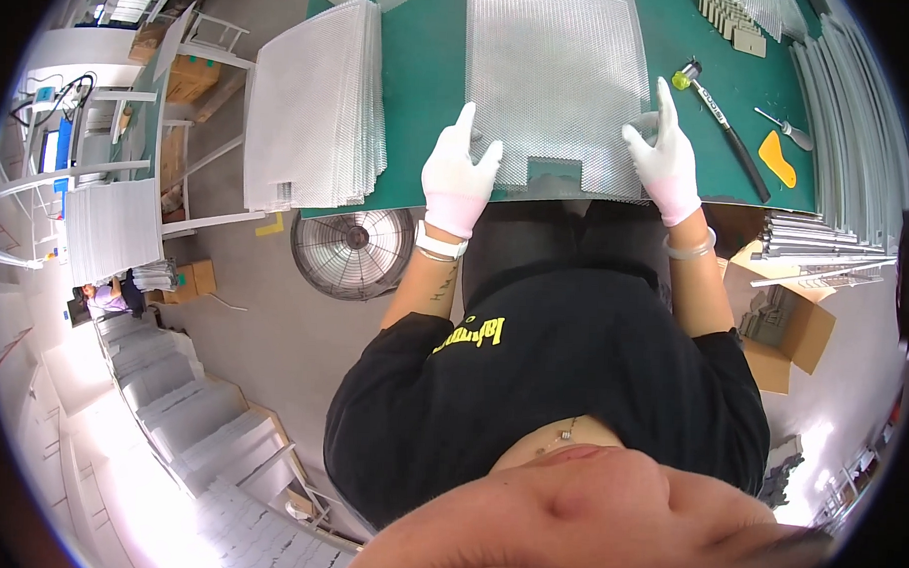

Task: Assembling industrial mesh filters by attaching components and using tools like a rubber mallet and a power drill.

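A silvery metal mesh sheet [557,82] with a rectangular notch in its near edge lies in front of me on the green tabletop. My left hand [458,179], in a white glove with a pink cuff, holds its left edge near the close corner, thumb over the mesh and index finger stretched along the side. At the opposite edge my right hand [667,171], gloved alike, grips in the same way. Greyish finger shapes show through the mesh beside the right thumb. The sheet's near edge reaches the table's front edge.
Left stands a stack of mesh sheets [316,99]. Right lie a hammer [725,128], a screwdriver [788,129], a yellow flat piece [776,160], small beige parts [734,23] and stacked grey strips [851,118]. A floor fan [356,251] and an open carton [798,331] stand below.
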